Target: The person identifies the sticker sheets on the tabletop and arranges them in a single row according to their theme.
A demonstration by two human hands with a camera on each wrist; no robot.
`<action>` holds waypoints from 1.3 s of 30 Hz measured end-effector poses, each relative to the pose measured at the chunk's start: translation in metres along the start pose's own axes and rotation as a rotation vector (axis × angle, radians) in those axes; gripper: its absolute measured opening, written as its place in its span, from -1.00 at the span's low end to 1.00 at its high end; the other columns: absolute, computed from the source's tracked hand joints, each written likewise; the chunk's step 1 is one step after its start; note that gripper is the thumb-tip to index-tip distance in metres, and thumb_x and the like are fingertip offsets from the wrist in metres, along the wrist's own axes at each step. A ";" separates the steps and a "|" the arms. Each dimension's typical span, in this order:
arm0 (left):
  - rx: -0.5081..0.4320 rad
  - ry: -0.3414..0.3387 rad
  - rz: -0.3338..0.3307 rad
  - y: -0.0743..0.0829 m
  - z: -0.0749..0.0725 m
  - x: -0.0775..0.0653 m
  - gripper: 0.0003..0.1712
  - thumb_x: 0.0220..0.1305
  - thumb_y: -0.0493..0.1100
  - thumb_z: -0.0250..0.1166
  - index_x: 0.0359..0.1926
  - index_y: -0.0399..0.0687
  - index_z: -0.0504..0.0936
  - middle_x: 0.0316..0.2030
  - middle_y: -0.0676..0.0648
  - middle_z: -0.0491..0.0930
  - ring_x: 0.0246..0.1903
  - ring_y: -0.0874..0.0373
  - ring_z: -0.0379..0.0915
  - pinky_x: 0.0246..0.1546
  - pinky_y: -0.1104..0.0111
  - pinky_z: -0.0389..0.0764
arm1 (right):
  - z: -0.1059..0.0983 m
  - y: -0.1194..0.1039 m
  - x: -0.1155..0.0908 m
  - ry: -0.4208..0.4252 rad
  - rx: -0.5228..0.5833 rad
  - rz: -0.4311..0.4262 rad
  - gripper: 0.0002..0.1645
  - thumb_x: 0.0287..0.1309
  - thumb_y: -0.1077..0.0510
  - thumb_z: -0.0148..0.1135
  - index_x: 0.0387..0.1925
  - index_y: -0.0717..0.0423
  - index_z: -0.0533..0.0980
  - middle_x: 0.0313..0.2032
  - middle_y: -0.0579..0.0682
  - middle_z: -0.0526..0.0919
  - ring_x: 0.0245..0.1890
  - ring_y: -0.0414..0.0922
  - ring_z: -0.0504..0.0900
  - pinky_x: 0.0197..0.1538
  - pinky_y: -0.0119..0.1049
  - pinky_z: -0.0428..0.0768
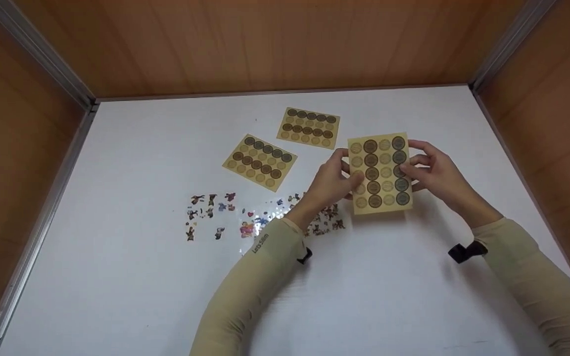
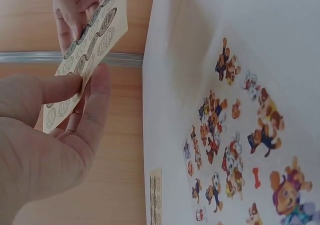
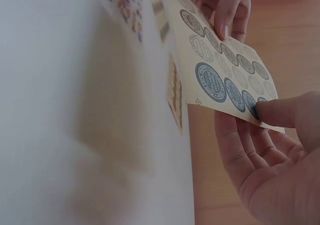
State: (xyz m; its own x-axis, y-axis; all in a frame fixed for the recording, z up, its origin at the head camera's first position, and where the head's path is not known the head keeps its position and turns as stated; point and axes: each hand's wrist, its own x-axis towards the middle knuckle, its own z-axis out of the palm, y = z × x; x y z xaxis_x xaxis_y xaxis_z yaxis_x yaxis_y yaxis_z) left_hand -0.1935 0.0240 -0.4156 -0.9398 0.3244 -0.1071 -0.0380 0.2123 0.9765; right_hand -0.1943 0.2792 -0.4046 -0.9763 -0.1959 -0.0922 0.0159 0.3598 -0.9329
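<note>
Held up over the right part of the table is a tan sticker sheet (image 1: 380, 173) printed with rows of round seals, some dark and some pale. My left hand (image 1: 333, 179) pinches its left edge, thumb on the printed face and fingers behind. On the opposite edge my right hand (image 1: 438, 173) grips the same way, the thumb over a dark blue seal. In the right wrist view the sheet (image 3: 220, 60) tilts, with the right hand (image 3: 280, 155) at its near edge. The left wrist view shows the left thumb and fingers (image 2: 95, 105) on either side of the sheet.
Two similar tan sticker sheets, one farther back (image 1: 308, 128) and one to its left (image 1: 260, 162), lie on the white table (image 1: 117, 287). Clear sheets of cartoon stickers (image 1: 211, 215) lie nearer, partly behind the left forearm. Wooden panels (image 1: 265, 49) enclose the table's back and sides.
</note>
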 end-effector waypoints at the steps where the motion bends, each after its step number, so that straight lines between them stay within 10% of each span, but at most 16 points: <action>1: 0.003 0.006 0.000 0.000 0.002 0.001 -0.44 0.41 -0.27 0.30 0.35 -0.03 0.32 -0.23 -0.09 0.56 -0.38 0.11 0.67 -0.39 0.31 0.75 | -0.001 0.001 0.001 0.003 -0.010 0.002 -0.25 0.38 0.13 0.29 0.49 0.05 0.20 -0.19 0.05 0.66 -0.24 -0.10 0.74 -0.25 -0.18 0.76; 15: 0.278 0.049 -0.116 -0.016 0.024 0.021 -0.26 0.43 -0.30 0.25 0.52 -0.04 0.16 -0.20 -0.04 0.62 -0.38 0.23 0.62 -0.41 0.40 0.68 | 0.003 0.029 0.012 -0.081 -0.270 0.056 0.00 0.34 0.21 0.30 0.61 0.09 -0.05 0.04 0.22 0.44 -0.22 -0.04 0.68 -0.29 -0.22 0.75; 32: 0.554 0.051 -0.208 -0.027 0.035 0.026 0.12 0.27 -0.36 0.38 0.62 -0.14 -0.16 0.22 -0.15 0.45 0.00 0.13 0.51 0.17 0.28 0.55 | 0.016 0.049 0.017 -0.125 -0.493 0.004 0.12 0.32 0.27 0.29 0.61 0.21 -0.25 0.12 0.26 0.38 -0.28 -0.03 0.65 -0.35 -0.36 0.67; 39: 0.626 0.057 -0.204 -0.021 0.038 0.025 0.10 0.30 -0.36 0.35 0.63 -0.11 -0.17 0.38 -0.23 0.28 0.01 0.04 0.53 0.08 0.30 0.61 | 0.022 0.043 0.014 -0.128 -0.624 -0.009 0.11 0.30 0.25 0.32 0.61 0.19 -0.17 0.24 0.34 0.22 -0.08 0.08 0.53 -0.14 -0.12 0.59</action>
State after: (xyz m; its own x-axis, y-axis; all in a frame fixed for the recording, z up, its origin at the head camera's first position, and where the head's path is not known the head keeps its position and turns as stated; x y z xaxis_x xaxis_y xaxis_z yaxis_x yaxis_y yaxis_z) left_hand -0.2032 0.0628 -0.4457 -0.9519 0.1747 -0.2516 -0.0293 0.7657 0.6426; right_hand -0.2023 0.2719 -0.4535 -0.9416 -0.2952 -0.1624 -0.1586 0.8137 -0.5592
